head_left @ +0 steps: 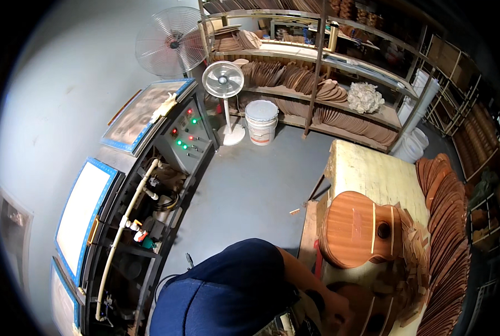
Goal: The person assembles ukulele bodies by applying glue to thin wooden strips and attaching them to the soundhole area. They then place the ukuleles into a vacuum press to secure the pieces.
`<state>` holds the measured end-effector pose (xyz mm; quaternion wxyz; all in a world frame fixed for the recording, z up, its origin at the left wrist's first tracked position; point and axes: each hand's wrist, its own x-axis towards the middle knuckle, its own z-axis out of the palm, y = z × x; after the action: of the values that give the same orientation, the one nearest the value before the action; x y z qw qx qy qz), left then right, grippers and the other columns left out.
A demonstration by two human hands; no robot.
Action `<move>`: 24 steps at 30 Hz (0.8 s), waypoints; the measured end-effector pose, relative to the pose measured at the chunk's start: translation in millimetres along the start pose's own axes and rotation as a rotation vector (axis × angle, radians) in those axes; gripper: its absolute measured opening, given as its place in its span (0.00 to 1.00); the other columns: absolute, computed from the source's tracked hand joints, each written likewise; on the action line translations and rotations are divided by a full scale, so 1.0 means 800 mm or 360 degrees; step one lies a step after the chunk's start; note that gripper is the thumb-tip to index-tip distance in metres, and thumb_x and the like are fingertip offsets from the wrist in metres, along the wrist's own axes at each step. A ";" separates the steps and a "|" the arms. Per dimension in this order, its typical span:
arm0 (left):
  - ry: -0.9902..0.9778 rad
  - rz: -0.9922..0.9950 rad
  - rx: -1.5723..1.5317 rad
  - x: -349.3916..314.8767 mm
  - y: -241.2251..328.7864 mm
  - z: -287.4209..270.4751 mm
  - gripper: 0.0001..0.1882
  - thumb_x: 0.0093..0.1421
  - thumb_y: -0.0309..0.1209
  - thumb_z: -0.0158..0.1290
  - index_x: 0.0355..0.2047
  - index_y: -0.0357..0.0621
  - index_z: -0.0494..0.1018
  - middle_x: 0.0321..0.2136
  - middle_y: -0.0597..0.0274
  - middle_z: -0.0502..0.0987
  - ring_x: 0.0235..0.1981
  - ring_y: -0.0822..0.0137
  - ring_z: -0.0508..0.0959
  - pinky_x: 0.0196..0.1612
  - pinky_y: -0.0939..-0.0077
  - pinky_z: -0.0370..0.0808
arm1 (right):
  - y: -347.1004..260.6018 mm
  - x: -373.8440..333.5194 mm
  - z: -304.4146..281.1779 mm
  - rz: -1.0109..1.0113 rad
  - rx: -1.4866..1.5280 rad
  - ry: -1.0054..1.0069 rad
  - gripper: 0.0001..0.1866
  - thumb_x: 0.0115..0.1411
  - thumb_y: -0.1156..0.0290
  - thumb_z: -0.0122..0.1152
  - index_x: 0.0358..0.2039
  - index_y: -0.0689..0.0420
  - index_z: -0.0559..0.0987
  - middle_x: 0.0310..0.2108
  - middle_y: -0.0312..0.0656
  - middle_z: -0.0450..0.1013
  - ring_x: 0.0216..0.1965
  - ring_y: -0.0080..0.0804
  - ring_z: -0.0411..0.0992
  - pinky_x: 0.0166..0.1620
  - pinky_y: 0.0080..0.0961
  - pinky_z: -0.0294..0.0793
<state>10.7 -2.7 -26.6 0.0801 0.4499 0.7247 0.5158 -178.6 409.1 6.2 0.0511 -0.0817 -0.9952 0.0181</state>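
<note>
My left arm, in a navy sleeve point(222, 291), comes up from the lower edge and bends to the right. At the end of the forearm, my left hand point(337, 308) is in shadow beside a darker guitar-shaped wooden panel point(362, 291). Its fingers are too dim to make out. Just beyond it, a reddish-brown guitar-shaped panel point(342, 224) with a round hole and pale cross strips lies on the pale-topped table point(367, 168). I cannot see my right hand.
Many small wood pieces point(412, 263) lie along the table beside a long row of upright wooden plates point(449, 224). To the left stands a machine with a lit control panel point(188, 131). A white fan point(223, 80), a white bucket point(262, 120) and loaded shelves point(317, 95) are at the back.
</note>
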 end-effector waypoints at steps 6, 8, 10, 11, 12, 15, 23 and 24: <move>0.0175 0.0197 -0.0224 -0.004 0.006 0.006 0.06 0.57 0.34 0.51 0.32 0.47 0.74 0.27 0.53 0.76 0.28 0.50 0.76 0.31 0.58 0.71 | 0.000 -0.061 -0.031 0.0066 0.0261 0.0209 0.20 0.67 0.55 0.42 0.28 0.57 0.72 0.24 0.42 0.70 0.25 0.34 0.68 0.33 0.30 0.70; 0.0275 0.0234 -0.0235 -0.008 0.008 0.009 0.07 0.57 0.34 0.51 0.32 0.47 0.73 0.26 0.53 0.76 0.28 0.49 0.76 0.31 0.58 0.71 | -0.013 -0.085 -0.056 0.0031 0.0423 0.0398 0.20 0.67 0.54 0.41 0.27 0.57 0.72 0.23 0.42 0.69 0.24 0.33 0.67 0.32 0.29 0.70; 0.0187 0.0133 0.0045 -0.005 0.002 0.007 0.07 0.58 0.35 0.50 0.32 0.46 0.73 0.26 0.52 0.76 0.28 0.49 0.76 0.31 0.58 0.72 | -0.011 -0.132 -0.085 0.0093 0.0646 0.0653 0.21 0.67 0.53 0.41 0.27 0.57 0.71 0.22 0.41 0.69 0.23 0.33 0.67 0.31 0.29 0.70; 0.0117 0.0109 0.0161 -0.002 0.000 0.009 0.07 0.58 0.35 0.50 0.32 0.46 0.73 0.26 0.51 0.76 0.28 0.48 0.76 0.31 0.58 0.72 | -0.011 -0.160 -0.101 0.0156 0.0756 0.0793 0.22 0.68 0.53 0.41 0.26 0.56 0.71 0.22 0.41 0.68 0.23 0.32 0.66 0.31 0.29 0.70; 0.0139 0.0121 0.0069 -0.002 -0.002 0.013 0.07 0.58 0.35 0.50 0.32 0.46 0.73 0.27 0.51 0.76 0.29 0.48 0.76 0.32 0.58 0.72 | -0.010 -0.193 -0.116 0.0222 0.0867 0.0940 0.22 0.68 0.53 0.40 0.26 0.56 0.71 0.21 0.40 0.68 0.22 0.32 0.66 0.30 0.28 0.70; 0.0065 0.0116 -0.0100 -0.009 -0.010 0.006 0.07 0.59 0.32 0.50 0.35 0.45 0.74 0.29 0.54 0.77 0.30 0.51 0.77 0.33 0.60 0.74 | -0.048 -0.281 -0.147 0.0469 0.1238 0.1375 0.23 0.68 0.52 0.39 0.25 0.56 0.70 0.19 0.39 0.67 0.21 0.31 0.65 0.29 0.27 0.69; -0.0118 0.0411 0.0141 -0.018 0.005 -0.014 0.06 0.54 0.29 0.54 0.34 0.47 0.74 0.29 0.61 0.73 0.30 0.59 0.75 0.32 0.66 0.73 | -0.231 -0.429 0.004 0.0719 0.2121 0.1022 0.10 0.64 0.68 0.51 0.40 0.61 0.74 0.31 0.39 0.70 0.29 0.21 0.66 0.39 0.19 0.69; -0.0169 0.0547 0.0191 -0.025 0.010 -0.014 0.07 0.53 0.29 0.55 0.33 0.47 0.74 0.29 0.62 0.71 0.30 0.60 0.73 0.32 0.67 0.72 | -0.248 -0.440 0.032 0.0651 0.2113 0.1083 0.07 0.62 0.76 0.55 0.40 0.62 0.73 0.35 0.40 0.72 0.33 0.22 0.68 0.41 0.20 0.70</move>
<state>20.4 -24.7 -22.3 0.0019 0.5976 0.6614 0.4532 132.4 155.1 -45.6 0.3881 -0.2173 -0.6704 0.5939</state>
